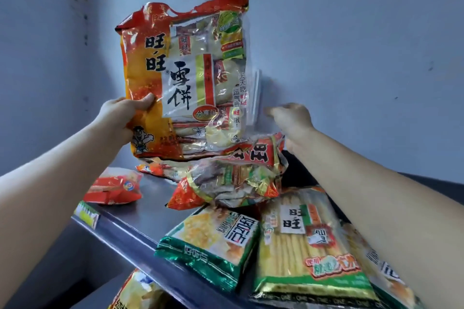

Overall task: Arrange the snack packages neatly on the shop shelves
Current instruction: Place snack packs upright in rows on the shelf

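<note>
Grey shelf (pixel 140 211) runs under both hands, blue-grey wall (pixel 351 45) behind them. Big orange rice-cracker bag (pixel 180 78) stands upright btwn the hands w/ its back to the wall. Left hand (pixel 120 118) grips its left edge, thumb on the front, fingers curled round behind. Right hand (pixel 288 120) is just beside the bag's clear right edge; fingers blurred, can't tell if spread or pinching.

Yellow stick-cracker pkg (pixel 306 253) lies flat below the right forearm. Green pkg (pixel 216 241) lies left of it, touching. Crumpled orange bag (pixel 238 175) lies flat under the right hand, the upright bag's bottom resting on it. Small red pkg (pixel 113 187) sits below the left hand. Yellow price tag (pixel 86 214) on the shelf lip beneath it.
</note>
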Demonstrator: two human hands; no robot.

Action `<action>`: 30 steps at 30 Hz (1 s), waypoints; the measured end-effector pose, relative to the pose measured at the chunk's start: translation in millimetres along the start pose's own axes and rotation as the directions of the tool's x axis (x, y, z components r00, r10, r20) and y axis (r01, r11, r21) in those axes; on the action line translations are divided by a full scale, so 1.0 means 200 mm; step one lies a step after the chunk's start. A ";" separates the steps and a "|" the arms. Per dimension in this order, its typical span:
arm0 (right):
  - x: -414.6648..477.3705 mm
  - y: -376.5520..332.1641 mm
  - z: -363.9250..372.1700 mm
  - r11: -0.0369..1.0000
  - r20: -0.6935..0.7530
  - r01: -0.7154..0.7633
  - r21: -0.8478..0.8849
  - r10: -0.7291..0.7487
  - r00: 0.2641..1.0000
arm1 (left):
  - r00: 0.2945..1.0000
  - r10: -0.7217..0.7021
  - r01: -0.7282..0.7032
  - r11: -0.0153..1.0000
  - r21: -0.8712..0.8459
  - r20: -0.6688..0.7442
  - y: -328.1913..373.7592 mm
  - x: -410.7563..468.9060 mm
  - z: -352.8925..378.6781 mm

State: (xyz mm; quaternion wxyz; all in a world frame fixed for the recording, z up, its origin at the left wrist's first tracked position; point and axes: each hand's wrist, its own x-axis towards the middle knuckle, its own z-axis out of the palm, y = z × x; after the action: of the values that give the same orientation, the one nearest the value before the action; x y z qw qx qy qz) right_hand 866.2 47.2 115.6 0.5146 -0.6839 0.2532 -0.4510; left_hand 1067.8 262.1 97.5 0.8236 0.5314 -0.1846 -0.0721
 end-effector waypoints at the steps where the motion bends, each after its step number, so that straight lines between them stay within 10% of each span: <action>1: 0.03 0.05 0.02 0.991 -0.024 -0.055 -0.119 0.053 0.998 | 1.000 -0.001 0.001 1.000 -0.025 -0.002 0.00 0.04 -0.03; 8: -0.03 0.12 0.06 0.862 0.108 -0.413 -0.295 0.459 0.882 | 0.998 -0.059 0.061 0.992 -0.107 0.019 -0.05 0.29 -0.18; 16: 0.15 0.12 0.12 0.846 -0.190 0.006 -0.533 -0.126 0.974 | 0.996 -0.032 0.033 0.999 -0.005 0.089 -0.15 0.39 -0.16; 26: 0.22 -0.04 0.15 0.112 0.167 0.405 -0.908 -0.788 0.592 | 0.978 -0.018 -0.008 0.992 0.125 0.208 -0.29 0.53 -0.12; 30: 0.25 0.04 0.15 0.083 0.221 0.394 -0.915 -0.714 0.664 | 0.958 -0.107 0.052 0.977 0.208 0.265 -0.40 0.59 -0.13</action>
State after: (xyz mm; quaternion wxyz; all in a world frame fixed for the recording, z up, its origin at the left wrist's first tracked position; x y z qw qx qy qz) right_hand 916.7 17.5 125.2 -0.2196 -0.8132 0.2457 -0.4797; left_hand 1193.4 212.5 42.0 0.7291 0.6029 -0.2818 -0.1596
